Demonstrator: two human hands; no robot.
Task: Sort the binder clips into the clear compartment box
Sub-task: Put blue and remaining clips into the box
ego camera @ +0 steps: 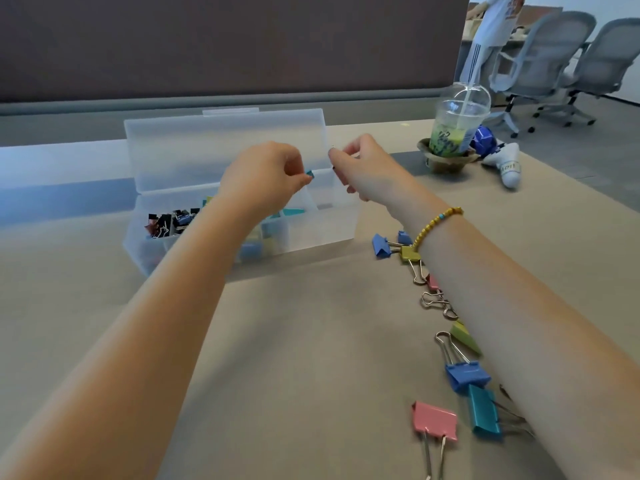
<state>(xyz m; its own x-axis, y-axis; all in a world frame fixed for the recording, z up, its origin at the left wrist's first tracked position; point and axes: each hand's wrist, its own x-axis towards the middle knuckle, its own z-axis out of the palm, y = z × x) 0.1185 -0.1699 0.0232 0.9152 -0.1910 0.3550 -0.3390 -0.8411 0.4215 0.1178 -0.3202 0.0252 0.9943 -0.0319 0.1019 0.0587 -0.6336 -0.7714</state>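
The clear compartment box [322,226] stands open on the table, its lid [194,147] raised behind. Black clips [169,221] fill a left compartment; blue, yellow and teal clips show in the middle ones. My left hand [263,178] hovers over the box and pinches a small teal binder clip [309,174]. My right hand [360,168] is beside it above the box's right end, fingers curled round a small clip [333,157] of which only a wire tip and dark edge show. Loose clips lie under my right forearm: blue [381,244], blue [465,375], teal [483,414], pink [434,420].
A plastic cup [457,126] with a green drink and straw stands in a bowl at the back right, next to a blue-and-white object [505,164]. Office chairs [554,60] and a person stand beyond the table. A dark partition runs behind the box.
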